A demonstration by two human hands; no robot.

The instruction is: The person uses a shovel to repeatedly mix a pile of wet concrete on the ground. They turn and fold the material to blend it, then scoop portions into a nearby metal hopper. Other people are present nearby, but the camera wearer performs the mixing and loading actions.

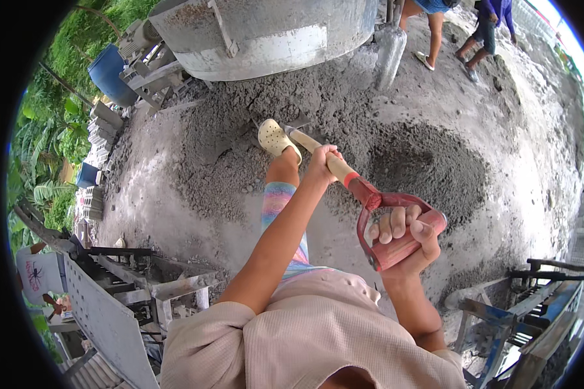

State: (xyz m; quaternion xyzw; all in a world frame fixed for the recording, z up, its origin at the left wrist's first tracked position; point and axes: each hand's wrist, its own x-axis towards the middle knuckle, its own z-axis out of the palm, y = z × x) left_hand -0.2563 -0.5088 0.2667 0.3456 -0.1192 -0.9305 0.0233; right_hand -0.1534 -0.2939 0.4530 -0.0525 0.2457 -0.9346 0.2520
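Observation:
A shovel [306, 141] with a wooden shaft and a red D-shaped handle slants across the middle, from lower right to upper left. My right hand [405, 236] is wrapped round the grip of the red handle. Farther down the shaft, my left hand [324, 162] closes on the wood. The blade is mostly hidden behind my cream perforated clog [276, 138], which is stretched forward beside it, and by loose grey mix [207, 126]. A second mound of grey mix [428, 170] lies to the right of the shovel.
A big metal mixer drum [259, 42] stands ahead, with another shovel [390, 55] upright at its right. Two people [486, 32] stand far right. A blue barrel [110, 74] and stacked concrete blocks [100, 139] line the left; metal-framed machines [182, 292] flank me. Another person [39, 272] is at far left.

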